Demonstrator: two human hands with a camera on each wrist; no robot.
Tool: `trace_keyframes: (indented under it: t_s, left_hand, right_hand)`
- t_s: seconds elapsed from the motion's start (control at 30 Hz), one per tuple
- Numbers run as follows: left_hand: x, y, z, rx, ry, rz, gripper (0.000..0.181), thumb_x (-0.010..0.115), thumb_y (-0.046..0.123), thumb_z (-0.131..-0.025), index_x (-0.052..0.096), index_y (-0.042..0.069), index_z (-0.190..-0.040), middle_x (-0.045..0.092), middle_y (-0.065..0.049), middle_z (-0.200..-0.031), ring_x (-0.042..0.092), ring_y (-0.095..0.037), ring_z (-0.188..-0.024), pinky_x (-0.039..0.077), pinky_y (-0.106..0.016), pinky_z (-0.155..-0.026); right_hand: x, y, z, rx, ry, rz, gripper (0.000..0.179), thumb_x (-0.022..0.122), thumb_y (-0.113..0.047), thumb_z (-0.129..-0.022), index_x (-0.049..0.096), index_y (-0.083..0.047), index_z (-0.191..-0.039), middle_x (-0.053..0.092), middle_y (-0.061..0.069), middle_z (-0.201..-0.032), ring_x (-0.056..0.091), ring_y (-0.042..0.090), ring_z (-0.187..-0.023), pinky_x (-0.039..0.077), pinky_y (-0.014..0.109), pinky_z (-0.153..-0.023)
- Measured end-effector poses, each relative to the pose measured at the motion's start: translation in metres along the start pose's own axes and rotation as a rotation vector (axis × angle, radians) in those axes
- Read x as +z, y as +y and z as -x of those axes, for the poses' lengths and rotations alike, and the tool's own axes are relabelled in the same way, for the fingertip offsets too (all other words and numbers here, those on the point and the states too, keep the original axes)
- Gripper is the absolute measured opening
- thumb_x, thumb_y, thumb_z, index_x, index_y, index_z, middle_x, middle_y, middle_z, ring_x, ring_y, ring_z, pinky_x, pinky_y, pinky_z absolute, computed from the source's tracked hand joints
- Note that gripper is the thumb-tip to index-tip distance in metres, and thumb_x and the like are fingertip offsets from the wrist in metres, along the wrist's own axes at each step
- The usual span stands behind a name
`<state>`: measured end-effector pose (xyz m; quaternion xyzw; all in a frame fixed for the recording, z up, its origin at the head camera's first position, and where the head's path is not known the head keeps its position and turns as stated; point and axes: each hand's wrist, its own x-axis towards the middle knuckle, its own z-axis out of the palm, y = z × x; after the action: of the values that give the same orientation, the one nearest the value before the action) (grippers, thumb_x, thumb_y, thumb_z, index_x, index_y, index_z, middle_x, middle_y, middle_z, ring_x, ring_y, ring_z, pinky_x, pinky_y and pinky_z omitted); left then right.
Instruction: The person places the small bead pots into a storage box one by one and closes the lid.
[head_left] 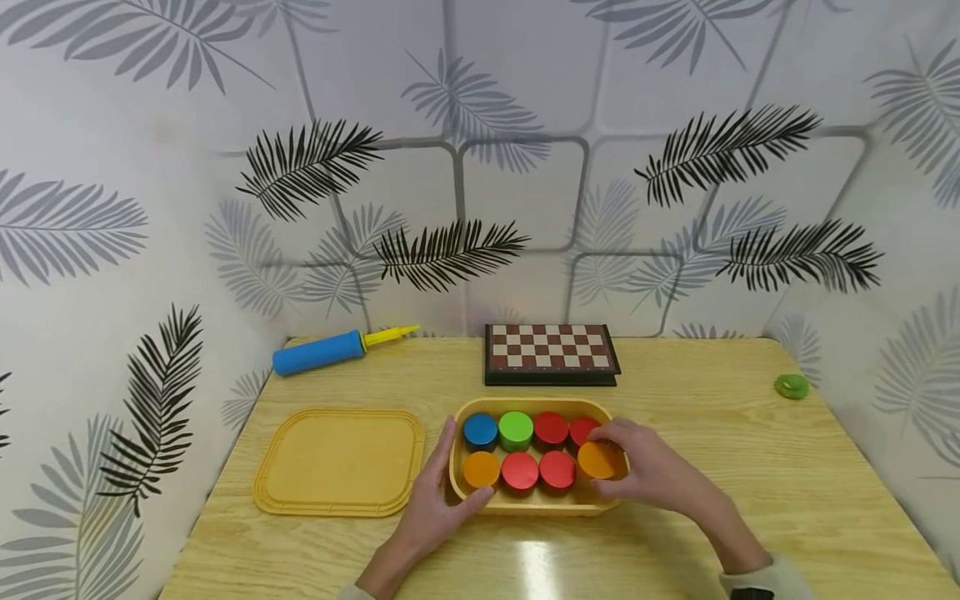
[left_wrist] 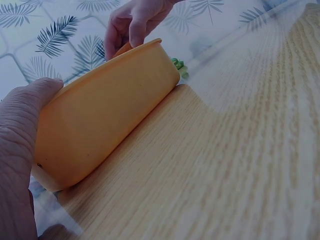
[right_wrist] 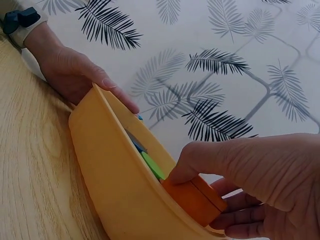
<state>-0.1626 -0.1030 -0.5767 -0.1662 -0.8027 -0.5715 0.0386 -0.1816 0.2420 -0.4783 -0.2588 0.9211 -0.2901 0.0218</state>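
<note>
A yellow rectangular bin [head_left: 536, 507] holds several round, lidded tubs in two rows. Blue [head_left: 481, 431], green [head_left: 516, 429] and red [head_left: 551, 427] ones stand at the back, while an orange tub [head_left: 481, 469] and more red ones [head_left: 520, 472] fill the front. My left hand [head_left: 432, 506] rests around the bin's front left corner, fingers straight along the left end, thumb over the rim. At the right end, my right hand [head_left: 651, 468] pinches another orange tub [right_wrist: 194, 200] between thumb and fingers, partly inside the rim. Its lower side is hidden by the bin wall.
Left of the bin lies a flat yellow lid [head_left: 341, 461]. A blue pump [head_left: 322, 352] with a yellow nozzle is behind it. A folded chessboard case [head_left: 551, 354] stands behind the bin, and a small green object [head_left: 792, 386] sits near the table's right edge.
</note>
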Motion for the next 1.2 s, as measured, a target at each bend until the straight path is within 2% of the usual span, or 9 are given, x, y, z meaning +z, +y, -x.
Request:
trace_keyframes:
  t_s: [0.13,0.37,0.5,0.77,1.0,1.13,1.2]
  left_hand:
    - [-0.001,-0.001,0.0,-0.002,-0.001,-0.004,0.104,0.082,0.037,-0.09,0.015,0.026,-0.169,0.013,-0.004,-0.176,0.015,-0.019,-0.16,0.019,-0.055,-0.125]
    - [0.0,0.001,0.0,-0.01,-0.002,-0.008,0.104,0.082,0.039,-0.09,0.015,0.026,-0.169,0.013,-0.002,-0.176,0.015,-0.019,-0.16,0.019,-0.055,-0.125]
    - [0.0,0.002,0.001,-0.012,-0.003,0.0,0.104,0.082,0.038,-0.091,0.015,0.025,-0.169,0.013,-0.002,-0.176,0.015,-0.018,-0.16,0.019,-0.054,-0.125]
    - [-0.001,0.002,0.001,-0.007,-0.004,0.011,0.104,0.082,0.036,-0.09,0.015,0.024,-0.169,0.013,-0.005,-0.176,0.015,-0.018,-0.16,0.018,-0.047,-0.126]
    - [-0.001,0.001,-0.002,0.008,0.001,0.005,0.105,0.083,0.037,-0.09,0.016,0.023,-0.169,0.013,-0.006,-0.175,0.015,-0.02,-0.16,0.018,-0.049,-0.125]
    - [-0.001,0.001,-0.002,0.008,0.003,0.0,0.105,0.083,0.037,-0.089,0.015,0.023,-0.169,0.013,-0.006,-0.176,0.015,-0.02,-0.16,0.018,-0.053,-0.125]
    - [-0.001,0.002,-0.001,0.002,0.004,-0.003,0.105,0.083,0.038,-0.089,0.016,0.023,-0.169,0.013,-0.004,-0.176,0.015,-0.02,-0.16,0.018,-0.053,-0.125]
  right_hand:
    - [0.001,-0.001,-0.004,-0.009,-0.049,0.058,0.049,0.087,-0.022,-0.077,0.072,-0.004,-0.119,0.067,0.006,-0.111,0.057,0.016,-0.091,0.054,0.027,-0.076]
    - [0.0,-0.004,-0.008,0.021,-0.108,0.148,0.047,0.091,-0.023,-0.075,0.073,-0.006,-0.115,0.071,0.006,-0.114,0.058,0.025,-0.102,0.053,0.045,-0.089]
    - [0.001,-0.006,-0.012,0.018,-0.13,0.195,0.047,0.093,-0.024,-0.074,0.074,-0.006,-0.113,0.07,0.005,-0.112,0.059,0.023,-0.1,0.052,0.045,-0.088]
    - [0.005,-0.008,-0.017,0.008,-0.123,0.292,0.046,0.095,-0.023,-0.072,0.074,-0.004,-0.108,0.068,0.006,-0.107,0.06,0.024,-0.097,0.051,0.047,-0.088]
    - [0.003,-0.011,-0.014,0.011,-0.121,0.288,0.047,0.096,-0.024,-0.073,0.074,-0.004,-0.11,0.069,0.007,-0.109,0.062,0.026,-0.102,0.051,0.05,-0.092]
    - [0.0,-0.014,-0.012,0.02,-0.116,0.256,0.042,0.092,-0.023,-0.08,0.074,-0.004,-0.113,0.07,0.006,-0.109,0.063,0.027,-0.102,0.051,0.051,-0.094]
    - [0.0,-0.015,-0.011,0.014,-0.08,0.239,0.039,0.088,-0.023,-0.085,0.074,-0.003,-0.116,0.071,0.006,-0.11,0.063,0.026,-0.102,0.052,0.05,-0.095]
